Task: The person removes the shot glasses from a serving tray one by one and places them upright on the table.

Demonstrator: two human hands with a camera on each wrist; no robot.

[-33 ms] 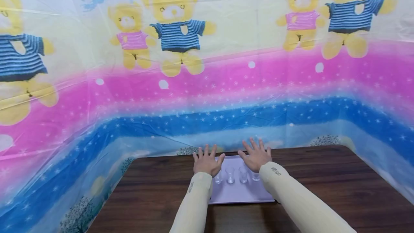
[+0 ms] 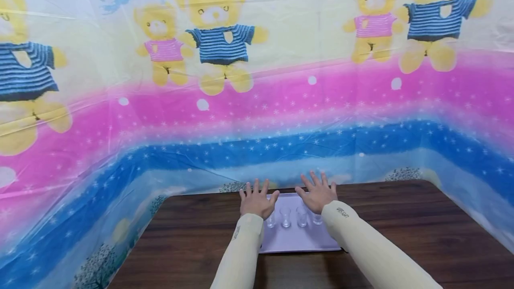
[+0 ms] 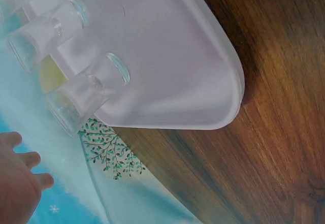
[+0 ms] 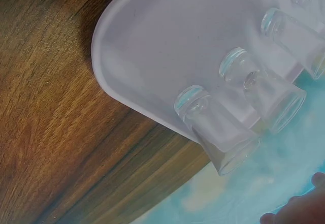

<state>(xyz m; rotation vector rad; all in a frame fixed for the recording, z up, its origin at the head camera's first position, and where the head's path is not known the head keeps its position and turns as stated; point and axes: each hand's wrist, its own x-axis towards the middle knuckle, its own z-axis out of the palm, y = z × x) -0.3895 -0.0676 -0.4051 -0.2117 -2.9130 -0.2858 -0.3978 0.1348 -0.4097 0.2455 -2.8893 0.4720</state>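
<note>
A pale lilac tray [image 2: 299, 241] lies on the table with several clear shot glasses [image 2: 285, 216] standing upright in a row across it. My left hand [image 2: 257, 200] is held over the tray's left side, fingers straight and spread, holding nothing. Over the right side is my right hand [image 2: 319, 195], spread the same way and likewise holding nothing. Each hand partly hides the glass closest to it in the head view. The left wrist view shows the end glass [image 3: 86, 94] apart from the left fingers [image 3: 30, 159]. Another end glass [image 4: 216, 127] is apart from the right fingers in the right wrist view.
The dark brown wooden table [image 2: 192, 235] extends on both sides of the tray. Behind it hangs a printed cloth [image 2: 281, 115] with teddy bears and pink and blue bands, close to the table's back edge. Cream sleeves [image 2: 245, 244] cover both forearms.
</note>
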